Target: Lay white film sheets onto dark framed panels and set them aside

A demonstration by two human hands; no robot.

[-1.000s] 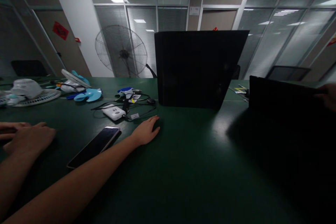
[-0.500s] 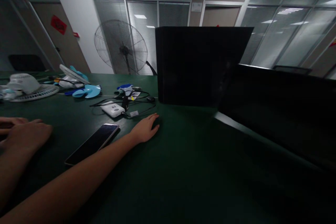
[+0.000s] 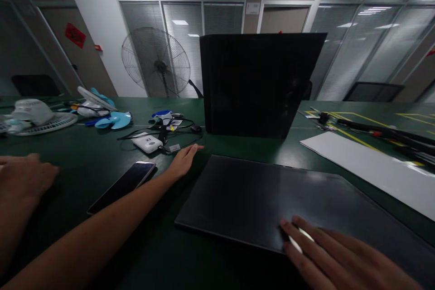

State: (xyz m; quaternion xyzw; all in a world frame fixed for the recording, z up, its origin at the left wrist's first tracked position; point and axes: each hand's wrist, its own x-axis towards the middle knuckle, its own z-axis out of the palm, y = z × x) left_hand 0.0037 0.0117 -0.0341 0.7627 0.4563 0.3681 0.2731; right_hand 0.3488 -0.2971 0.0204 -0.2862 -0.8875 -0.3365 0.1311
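Note:
A flat black panel [image 3: 241,190] lies on the green table in front of me. My right hand [image 3: 340,253] rests over its near edge at the lower right, fingers stretched out and slightly apart. Just beyond the panel's far left corner, my left hand [image 3: 183,163] lies on the tabletop with its fingers extended, holding nothing. Close to that hand are a white device with a cable [image 3: 147,143] and a dark-screened phone [image 3: 124,186]. A second black panel or box [image 3: 258,86] stands upright farther back.
Another person's hand [image 3: 27,181] is at the left edge. White fan parts [image 3: 34,111] and light-blue fan blades [image 3: 115,120] lie at back left. On the right are a white board [image 3: 367,167] and black rods [image 3: 380,131]. A large fan [image 3: 158,63] stands behind the table.
The tilted dark panel on the right has come down flat onto the table, uncovering the white board and rods. My right hand has come into view. My left hand has shifted slightly left.

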